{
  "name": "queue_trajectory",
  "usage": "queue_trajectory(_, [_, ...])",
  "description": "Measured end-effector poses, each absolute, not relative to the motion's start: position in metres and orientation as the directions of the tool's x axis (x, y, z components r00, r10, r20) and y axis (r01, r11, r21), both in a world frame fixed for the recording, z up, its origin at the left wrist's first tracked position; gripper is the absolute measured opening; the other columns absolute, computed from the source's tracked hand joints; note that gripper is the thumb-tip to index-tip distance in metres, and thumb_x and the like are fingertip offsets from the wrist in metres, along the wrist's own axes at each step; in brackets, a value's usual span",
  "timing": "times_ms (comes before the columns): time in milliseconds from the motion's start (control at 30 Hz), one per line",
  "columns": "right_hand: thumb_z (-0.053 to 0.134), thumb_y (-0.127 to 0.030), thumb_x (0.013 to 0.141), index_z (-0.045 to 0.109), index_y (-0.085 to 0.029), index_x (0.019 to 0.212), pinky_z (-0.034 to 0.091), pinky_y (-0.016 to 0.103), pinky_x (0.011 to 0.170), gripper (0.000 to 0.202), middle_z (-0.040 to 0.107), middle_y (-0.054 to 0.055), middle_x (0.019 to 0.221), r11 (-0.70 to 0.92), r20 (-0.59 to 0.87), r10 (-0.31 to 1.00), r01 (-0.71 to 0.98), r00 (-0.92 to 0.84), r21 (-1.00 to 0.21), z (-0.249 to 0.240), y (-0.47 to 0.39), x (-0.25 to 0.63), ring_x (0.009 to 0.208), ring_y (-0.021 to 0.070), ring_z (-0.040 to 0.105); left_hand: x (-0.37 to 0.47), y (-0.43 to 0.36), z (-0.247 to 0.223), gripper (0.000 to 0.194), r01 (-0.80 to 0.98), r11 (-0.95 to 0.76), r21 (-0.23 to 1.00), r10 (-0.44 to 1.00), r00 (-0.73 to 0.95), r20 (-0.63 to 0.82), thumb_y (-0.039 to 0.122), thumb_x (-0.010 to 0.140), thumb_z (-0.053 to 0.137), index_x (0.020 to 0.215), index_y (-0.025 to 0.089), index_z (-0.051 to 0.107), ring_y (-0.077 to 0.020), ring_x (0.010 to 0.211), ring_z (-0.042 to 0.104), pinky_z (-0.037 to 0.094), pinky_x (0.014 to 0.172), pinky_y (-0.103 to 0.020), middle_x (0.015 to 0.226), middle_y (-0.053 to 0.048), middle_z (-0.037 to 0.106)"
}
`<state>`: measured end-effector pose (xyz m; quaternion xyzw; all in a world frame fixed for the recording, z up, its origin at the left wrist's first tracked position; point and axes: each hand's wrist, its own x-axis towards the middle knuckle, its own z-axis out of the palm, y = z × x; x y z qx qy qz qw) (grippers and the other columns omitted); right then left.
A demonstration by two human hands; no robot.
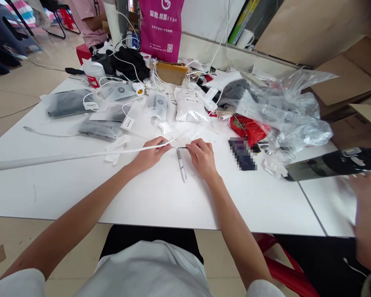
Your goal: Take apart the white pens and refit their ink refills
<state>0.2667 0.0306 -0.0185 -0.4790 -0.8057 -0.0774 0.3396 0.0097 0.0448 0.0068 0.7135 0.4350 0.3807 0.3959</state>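
– How do we have our left hand (pixel 154 152)?
– Its fingers are drawn in, thumb against forefinger, pinching a small grey piece (pixel 163 143), mostly hidden from us. We can't tell what it is.

– And our right hand (pixel 203 159)?
– Nearly closed too: fingers curled, thumb and forefinger gripping a thin dark piece (pixel 182 147). It sticks out toward the left fingertips, in the narrow gap between our hands. We can't tell whether it reaches whatever the left one holds.

– What do we see nearest to them?
– Just below that gap, a white pen (pixel 181 167) lies on the table (pixel 136 202), slanting toward us. A white cable (pixel 111 156) runs across in front of the left hand; we can't tell if it touches. Just beyond the left hand there's a white scrap (pixel 165 128), and on its left, crumpled paper (pixel 116 150).

– Beyond the right one?
– To its right we have a blurred-out dark rectangle (pixel 243 154), with a red bag (pixel 250 129) past it. Well apart, farther right, another person's hand (pixel 367 183) shows near a long dark package (pixel 330 163).
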Motion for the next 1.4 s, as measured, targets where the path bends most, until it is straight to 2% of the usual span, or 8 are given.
queue_trajectory(567, [0.051, -0.021, 0.111, 0.073, -0.025, 0.112, 0.041, 0.038, 0.090, 0.022, 0.073, 0.006, 0.108, 0.502, 0.577, 0.754, 0.842, -0.315, -0.197, -0.0180, 0.0295, 0.2646, 0.089, 0.0172, 0.065, 0.0094, 0.0454, 0.0045, 0.035, 0.382, -0.339, 0.860, 0.914, 0.349, 0.205, 0.055, 0.102, 0.064, 0.099, 0.021, 0.068, -0.0184, 0.084, 0.059, 0.046, 0.079, -0.031, 0.095, -0.003, 0.072])
queue_trajectory(1033, [0.056, -0.015, 0.108, 0.074, -0.026, 0.111, 0.041, 0.038, 0.086, 0.021, 0.075, 0.006, 0.110, 0.510, 0.557, 0.740, 0.855, -0.377, -0.098, -0.0231, 0.0287, 0.2592, 0.088, 0.0183, 0.066, 0.0127, 0.0448, 0.0021, 0.032, 0.424, -0.338, 0.840, 0.916, 0.353, 0.190, 0.052, 0.103, 0.062, 0.097, 0.021, 0.068, -0.0196, 0.086, 0.059, 0.046, 0.083, -0.033, 0.093, -0.004, 0.070])
queue_trajectory(1167, [0.057, -0.018, 0.109, 0.074, -0.026, 0.110, 0.041, 0.037, 0.084, 0.019, 0.076, 0.005, 0.108, 0.517, 0.552, 0.739, 0.850, -0.386, -0.097, -0.0231, 0.0289, 0.2586, 0.087, 0.0181, 0.066, 0.0124, 0.0446, 0.0023, 0.032, 0.399, -0.337, 0.853, 0.914, 0.356, 0.195, 0.052, 0.103, 0.062, 0.097, 0.021, 0.067, -0.0188, 0.084, 0.059, 0.046, 0.081, -0.033, 0.092, -0.003, 0.070])
queue_trajectory(1400, [0.055, -0.035, 0.113, 0.075, -0.026, 0.112, 0.044, 0.037, 0.082, 0.022, 0.076, 0.006, 0.104, 0.533, 0.545, 0.752, 0.829, -0.372, -0.169, -0.0194, 0.0268, 0.2566, 0.086, 0.0192, 0.066, 0.0130, 0.0416, 0.0080, 0.032, 0.373, -0.278, 0.885, 0.936, 0.314, 0.162, 0.053, 0.101, 0.064, 0.094, 0.021, 0.066, -0.0162, 0.076, 0.049, 0.044, 0.077, -0.030, 0.084, 0.000, 0.063])
